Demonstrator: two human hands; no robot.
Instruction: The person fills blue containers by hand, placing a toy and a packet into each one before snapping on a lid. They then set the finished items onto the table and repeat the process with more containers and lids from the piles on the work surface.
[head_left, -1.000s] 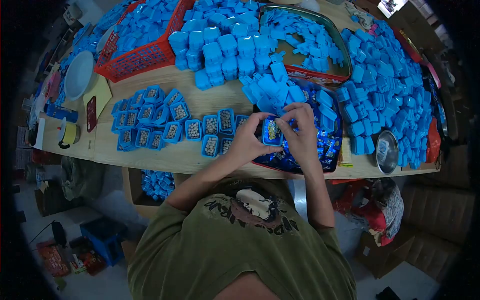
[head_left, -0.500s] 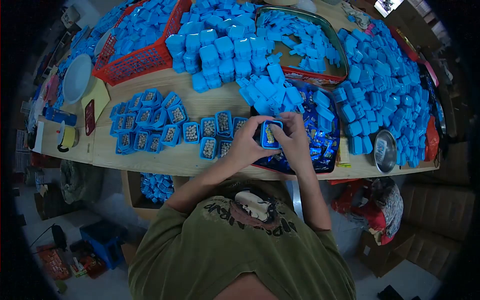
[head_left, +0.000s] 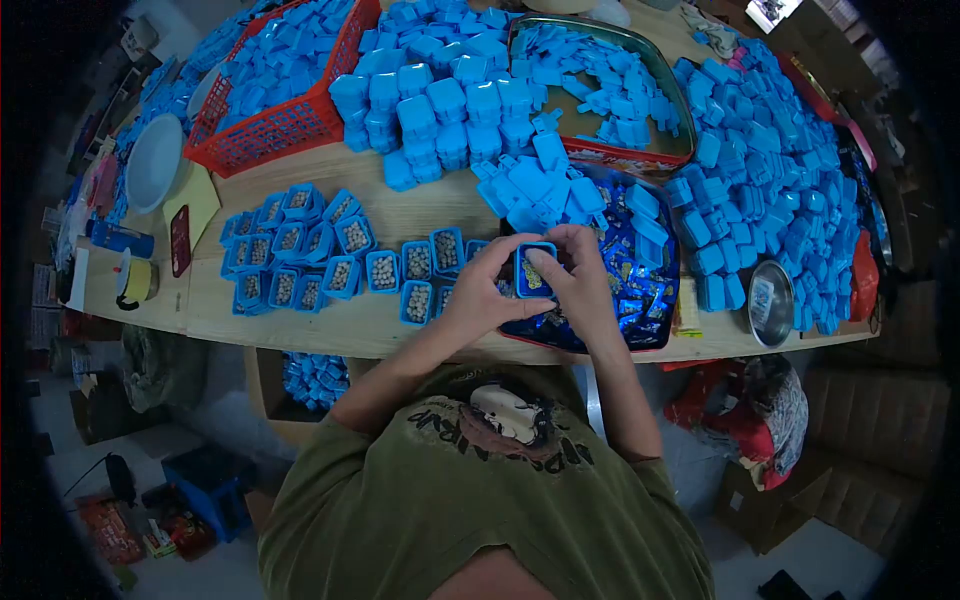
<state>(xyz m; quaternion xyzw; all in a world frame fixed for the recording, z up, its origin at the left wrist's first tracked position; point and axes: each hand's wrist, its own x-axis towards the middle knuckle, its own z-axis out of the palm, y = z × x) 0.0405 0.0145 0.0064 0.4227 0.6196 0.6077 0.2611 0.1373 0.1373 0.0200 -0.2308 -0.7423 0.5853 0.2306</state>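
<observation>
Fingers of the left hand (head_left: 483, 292) and right hand (head_left: 586, 288) are clamped on a small blue tub (head_left: 521, 281), held between them just above the near edge of the table (head_left: 400, 338). One second ago the right thumb was at the right side of the packet (head_left: 534, 274); now it reaches over the tub's mouth and rests on the packet, which lies inside and shows a yellow patch. Tub and hands appear slightly farther left than then. Below and to the right is a tray (head_left: 628, 350) of shiny blue wrapped packets (head_left: 640, 302); just beyond the hands lies a pile of blue lids (head_left: 535, 188). To the left, open tubs (head_left: 383, 270) of pale balls stand grouped, seemingly unchanged. Farther out are stacked blue boxes (head_left: 447, 108), a red basket (head_left: 265, 143) and, at right, a metal bowl (head_left: 783, 326).
</observation>
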